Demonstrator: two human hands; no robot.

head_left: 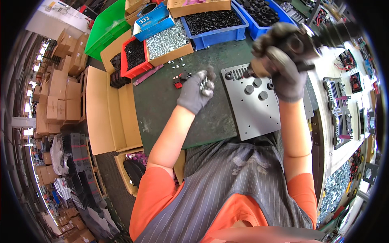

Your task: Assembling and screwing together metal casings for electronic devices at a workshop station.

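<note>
My gloved right hand [285, 77] grips a dark power screwdriver [298, 44], blurred by motion. Its tip points down at the upper left part of a grey metal plate [253, 117]; whether it touches cannot be made out. The plate has holes and a row of slots. Several round black rubber feet [263, 95] sit on it. Left of the plate, above the dark green table [162, 117], is my gloved left hand [194, 93] with fingers curled round small silvery screws [206, 86]. Close beside it lie small red and black switches [178, 83].
Along the table's far side stand a red bin [139, 72] of black parts, a carton of silvery screws [168, 38], and blue bins [216, 40] of black parts. A green bin [91, 46] is at far left. An open carton [105, 113] flanks the table's left edge.
</note>
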